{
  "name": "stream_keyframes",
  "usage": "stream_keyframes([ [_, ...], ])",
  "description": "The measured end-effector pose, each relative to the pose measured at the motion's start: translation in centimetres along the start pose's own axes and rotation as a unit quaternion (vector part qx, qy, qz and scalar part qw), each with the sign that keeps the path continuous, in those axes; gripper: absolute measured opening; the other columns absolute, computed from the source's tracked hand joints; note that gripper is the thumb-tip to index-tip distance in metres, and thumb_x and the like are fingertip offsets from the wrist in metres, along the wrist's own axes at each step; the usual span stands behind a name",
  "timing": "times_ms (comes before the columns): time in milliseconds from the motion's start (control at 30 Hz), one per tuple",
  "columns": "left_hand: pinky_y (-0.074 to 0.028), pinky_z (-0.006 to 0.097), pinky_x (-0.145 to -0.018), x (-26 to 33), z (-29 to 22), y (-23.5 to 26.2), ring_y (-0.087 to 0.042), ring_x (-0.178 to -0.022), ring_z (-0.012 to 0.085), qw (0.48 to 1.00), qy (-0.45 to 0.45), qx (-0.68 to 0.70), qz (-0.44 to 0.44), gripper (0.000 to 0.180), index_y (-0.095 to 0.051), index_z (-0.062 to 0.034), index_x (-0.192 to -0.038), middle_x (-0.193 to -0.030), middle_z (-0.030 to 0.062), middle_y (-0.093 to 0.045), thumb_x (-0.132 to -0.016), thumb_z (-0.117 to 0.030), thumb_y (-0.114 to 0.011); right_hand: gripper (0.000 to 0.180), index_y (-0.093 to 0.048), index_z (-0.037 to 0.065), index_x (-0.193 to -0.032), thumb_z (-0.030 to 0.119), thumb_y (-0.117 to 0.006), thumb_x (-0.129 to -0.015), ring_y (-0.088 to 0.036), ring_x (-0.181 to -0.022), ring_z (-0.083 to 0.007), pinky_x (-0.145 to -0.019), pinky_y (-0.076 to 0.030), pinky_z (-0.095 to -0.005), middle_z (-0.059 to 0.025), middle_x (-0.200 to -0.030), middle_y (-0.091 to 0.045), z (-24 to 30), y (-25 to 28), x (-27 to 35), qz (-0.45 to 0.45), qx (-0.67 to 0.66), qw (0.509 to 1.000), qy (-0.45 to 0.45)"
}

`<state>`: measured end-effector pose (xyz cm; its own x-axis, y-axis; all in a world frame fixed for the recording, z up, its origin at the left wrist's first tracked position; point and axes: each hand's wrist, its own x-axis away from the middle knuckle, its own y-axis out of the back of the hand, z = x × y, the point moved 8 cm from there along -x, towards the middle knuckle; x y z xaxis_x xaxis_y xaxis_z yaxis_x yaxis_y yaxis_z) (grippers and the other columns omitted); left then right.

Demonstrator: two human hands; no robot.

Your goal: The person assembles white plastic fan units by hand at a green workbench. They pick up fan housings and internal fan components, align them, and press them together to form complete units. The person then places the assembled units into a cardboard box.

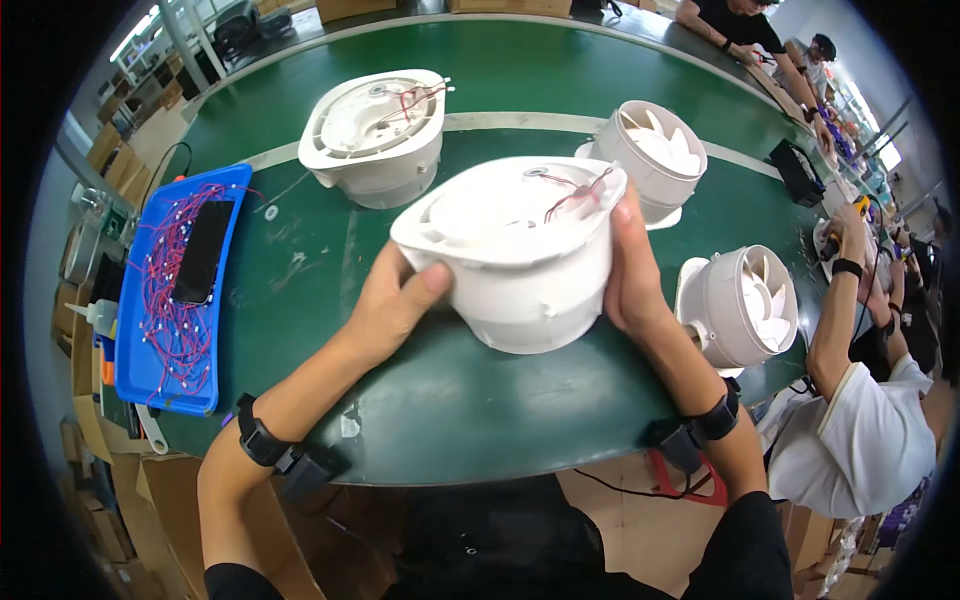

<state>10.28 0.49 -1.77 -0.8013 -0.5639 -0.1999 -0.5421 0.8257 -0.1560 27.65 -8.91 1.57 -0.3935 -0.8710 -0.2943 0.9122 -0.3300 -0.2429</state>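
Note:
Between my two hands is a white plastic fan housing (535,290), its flanged side facing up, with thin red wires on top. My left hand (385,300) grips the flange and wall on the left, thumb in front. My right hand (637,265) presses round the right wall; its fingers are partly hidden behind the housing. Behind it to the left stands a similar housing (400,180), flange up with red wires. Two more fan units with white blades lie to the right, a far one (650,195) and a near one (722,310).
At the left of the green table (300,350) sits a blue tray (165,390) full of red wires, with a black phone (203,250) on them. A black box (797,172) stands at the far right. People work along the right side, one in a white shirt (870,440) close by.

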Motion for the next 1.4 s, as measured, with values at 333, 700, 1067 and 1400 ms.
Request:
stream_keyframes([
  [333, -0.022, 0.039, -0.113, -0.9, -2.1, 1.1, -0.031, -0.136, 0.0264, 0.996, -0.084, -0.022, -0.019, 0.090, -0.021, 0.0020, -0.146, -0.146, 0.0156, -0.033, -0.081, -0.034, -0.072, 0.107, -0.007, 0.001, -0.146, 0.017, -0.079, -0.068, -0.028, -0.138, -0.0290, -0.113, -0.021, -0.0392, -0.0198, -0.146, -0.028, 1.3, -2.1, 0.1, 0.125, 0.095, 0.986, 0.053],
  [700, -0.045, 0.036, -0.094, -1.6, -4.2, 1.6, -0.048, -0.120, 0.0274, 0.996, -0.080, -0.022, -0.017, 0.099, -0.010, -0.0098, -0.150, -0.137, 0.0215, -0.043, -0.077, -0.023, -0.075, 0.069, -0.039, 0.001, -0.135, 0.048, -0.058, -0.088, -0.058, -0.109, -0.0246, -0.090, -0.047, -0.0380, -0.0164, -0.119, -0.058, -0.1, 0.7, -0.4, -0.006, 0.086, 0.991, -0.105],
  [1067, -0.043, 0.025, -0.046, -1.2, -5.5, 1.0, -0.058, -0.048, 0.0111, 0.951, -0.086, -0.290, -0.064, 0.037, -0.051, 0.0049, -0.116, -0.057, 0.0104, -0.063, -0.091, -0.020, -0.060, 0.054, -0.052, -0.003, -0.071, 0.039, -0.029, -0.097, -0.045, -0.028, -0.0155, -0.028, -0.036, -0.0246, -0.0139, -0.048, -0.053, -2.8, 2.4, 0.5, 0.074, 0.174, 0.935, -0.301],
  [1400, -0.053, 0.031, -0.076, -1.2, -4.5, -0.2, -0.065, -0.087, 0.0200, 0.971, -0.106, -0.211, -0.031, 0.045, -0.047, 0.0005, -0.128, -0.096, 0.0145, -0.065, -0.086, -0.008, -0.059, 0.055, -0.063, -0.008, -0.080, 0.037, -0.037, -0.099, -0.050, -0.036, -0.0117, -0.033, -0.033, -0.0203, -0.0141, -0.056, -0.062, 2.4, 4.6, -1.6, -0.085, 0.290, 0.948, -0.098],
])
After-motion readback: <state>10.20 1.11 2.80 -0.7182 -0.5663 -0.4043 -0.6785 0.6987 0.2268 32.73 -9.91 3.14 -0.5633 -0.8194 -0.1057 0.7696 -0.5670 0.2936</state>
